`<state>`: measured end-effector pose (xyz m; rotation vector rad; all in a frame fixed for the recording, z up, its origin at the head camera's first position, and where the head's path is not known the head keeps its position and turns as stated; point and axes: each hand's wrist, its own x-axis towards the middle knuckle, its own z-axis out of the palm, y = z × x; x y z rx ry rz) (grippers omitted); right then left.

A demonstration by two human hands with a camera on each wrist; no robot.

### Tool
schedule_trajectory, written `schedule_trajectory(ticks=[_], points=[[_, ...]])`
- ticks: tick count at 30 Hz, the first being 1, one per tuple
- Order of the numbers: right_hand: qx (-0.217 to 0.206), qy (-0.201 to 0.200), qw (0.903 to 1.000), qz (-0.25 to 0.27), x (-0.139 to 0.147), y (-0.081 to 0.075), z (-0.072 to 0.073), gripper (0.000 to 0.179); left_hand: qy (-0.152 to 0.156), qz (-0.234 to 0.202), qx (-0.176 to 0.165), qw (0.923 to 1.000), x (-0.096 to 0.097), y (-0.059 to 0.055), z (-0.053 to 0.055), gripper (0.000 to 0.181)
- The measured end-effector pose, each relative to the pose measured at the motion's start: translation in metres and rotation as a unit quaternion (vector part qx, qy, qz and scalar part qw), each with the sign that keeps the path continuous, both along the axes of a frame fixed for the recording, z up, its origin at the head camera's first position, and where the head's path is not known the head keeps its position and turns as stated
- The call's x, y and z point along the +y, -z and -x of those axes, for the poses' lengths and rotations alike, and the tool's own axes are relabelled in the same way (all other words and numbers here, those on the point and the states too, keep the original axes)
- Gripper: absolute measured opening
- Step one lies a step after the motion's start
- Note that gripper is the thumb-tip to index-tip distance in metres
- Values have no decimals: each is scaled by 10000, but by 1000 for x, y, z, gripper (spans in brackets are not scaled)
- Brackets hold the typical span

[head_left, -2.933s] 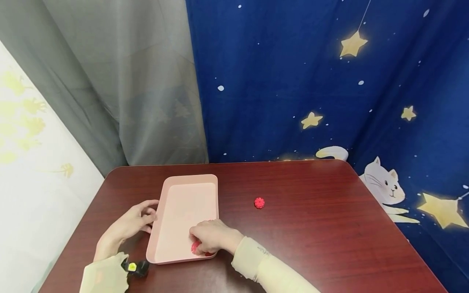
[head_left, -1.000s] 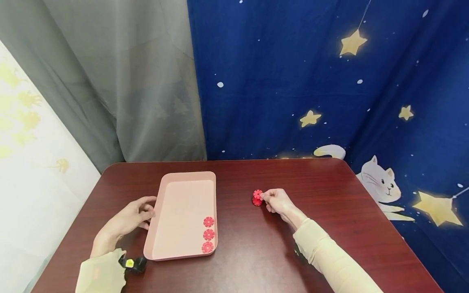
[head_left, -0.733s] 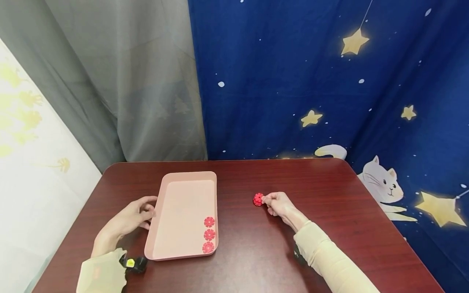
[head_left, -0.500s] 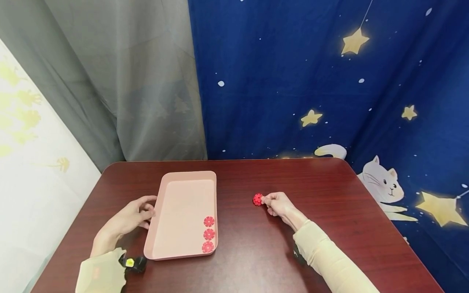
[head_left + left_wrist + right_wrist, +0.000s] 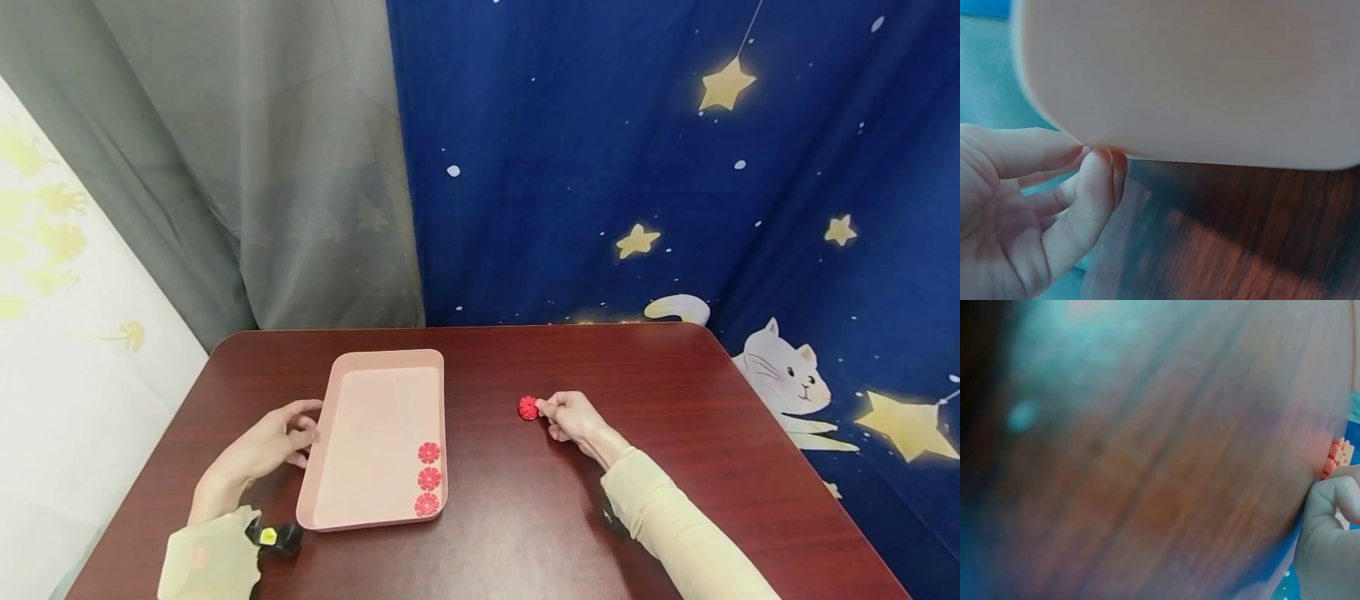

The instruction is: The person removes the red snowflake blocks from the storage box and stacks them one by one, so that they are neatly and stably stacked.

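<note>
My right hand point(image 5: 576, 417) pinches a red notched snowflake disc point(image 5: 528, 407) between thumb and fingertips, right of the tray. This disc overlaps a second red disc under it in the head view; toothed orange-red edges point(image 5: 1339, 455) show past the fingers in the right wrist view. On the left, my left hand point(image 5: 268, 443) has its fingertips at the side of the pink tray point(image 5: 315, 467); thumb and finger meet on the tray's edge in the left wrist view. Inside the tray, three red snowflake discs point(image 5: 430, 479) form a line along the right wall, near the front corner.
The dark red-brown wooden table point(image 5: 600, 367) carries everything. Behind it hang a grey curtain point(image 5: 330, 183) and a blue curtain point(image 5: 540, 167) with stars. A black wrist device point(image 5: 279, 539) sits at the left cuff.
My right hand has moved from the tray's front right corner to the lone disc, lowering its held disc onto it. Three discs now show in the tray. The left hand stays at the tray.
</note>
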<state>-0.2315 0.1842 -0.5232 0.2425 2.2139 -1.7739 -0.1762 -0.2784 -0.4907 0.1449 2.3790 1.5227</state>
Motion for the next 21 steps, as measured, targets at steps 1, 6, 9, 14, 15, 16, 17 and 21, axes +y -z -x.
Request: schedule_trajectory(ticks=[1, 6, 9, 14, 15, 16, 17, 21], points=[[31, 3, 10000, 1, 0, 0, 0, 25, 14, 27, 18, 10000, 0, 0, 0, 55], [220, -171, 9995, -145, -5, -6, 2, 25, 6, 78, 92, 9999, -3, 2, 0, 55], [479, -413, 9975, -300, -10, -16, 4, 25, -13, 3, 104, 9999, -3, 2, -1, 55], [1200, -1162, 9828, -783, -27, -42, 7, 25, 17, -25, 88, 10000, 0, 0, -1, 55], [1363, -1340, 9770, -950, -32, -47, 7, 26, 18, -8, 71, 10000, 0, -1, 0, 54], [1515, -1524, 9704, -1104, -38, -52, 7, 26, 31, -7, 65, 10000, 1, -1, 0, 54], [1663, -1704, 9631, -1256, -44, -56, 7, 26, 33, -1, 60, 10000, 1, -1, 0, 54], [2170, -2325, 9313, -1773, -70, -64, 4, 23, -24, 23, 16, 10000, 2, -1, 0, 54]])
